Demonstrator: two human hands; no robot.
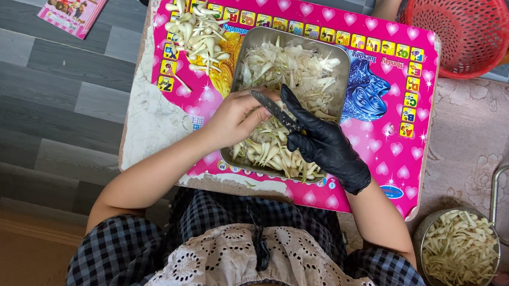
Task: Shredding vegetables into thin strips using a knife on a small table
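Observation:
My right hand (325, 144) wears a black glove and grips a small dark knife (274, 109), blade pointing left over a metal tray (342, 54). My bare left hand (235, 115) pinches a pale piece right at the blade, above the tray. The tray is filled with pale shredded and sliced vegetable pieces (288, 68). It sits on a pink low table (384, 145) patterned with hearts. A separate heap of pale trimmed pieces (196, 33) lies on the table's far left corner.
A round metal pot (460, 250) full of pale cut pieces stands on the floor at lower right. A red plastic basket (461, 32) sits beyond the table at upper right. A pink booklet (77, 2) lies on the grey floor, upper left.

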